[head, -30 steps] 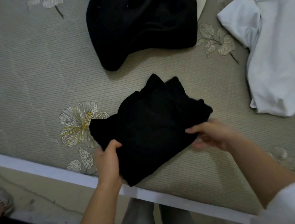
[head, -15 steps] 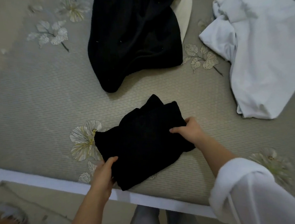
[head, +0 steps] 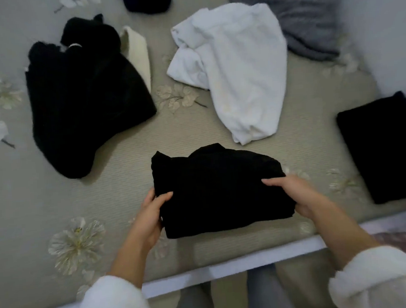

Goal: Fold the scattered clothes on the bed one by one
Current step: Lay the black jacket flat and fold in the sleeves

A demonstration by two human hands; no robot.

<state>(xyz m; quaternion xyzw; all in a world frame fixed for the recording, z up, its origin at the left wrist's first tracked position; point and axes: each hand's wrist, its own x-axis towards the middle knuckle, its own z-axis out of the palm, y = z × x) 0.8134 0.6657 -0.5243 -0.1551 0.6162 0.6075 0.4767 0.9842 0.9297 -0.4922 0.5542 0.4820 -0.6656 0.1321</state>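
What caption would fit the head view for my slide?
Left hand and right hand grip a folded black garment on the bed.

Beige ribbed bed (head: 125, 164) with pale flowers. Black folded top (head: 219, 189); beyond it a white shirt (head: 241, 73), grey blanket (head: 305, 17), black sweater (head: 83, 102) over cream cloth (head: 138, 54).
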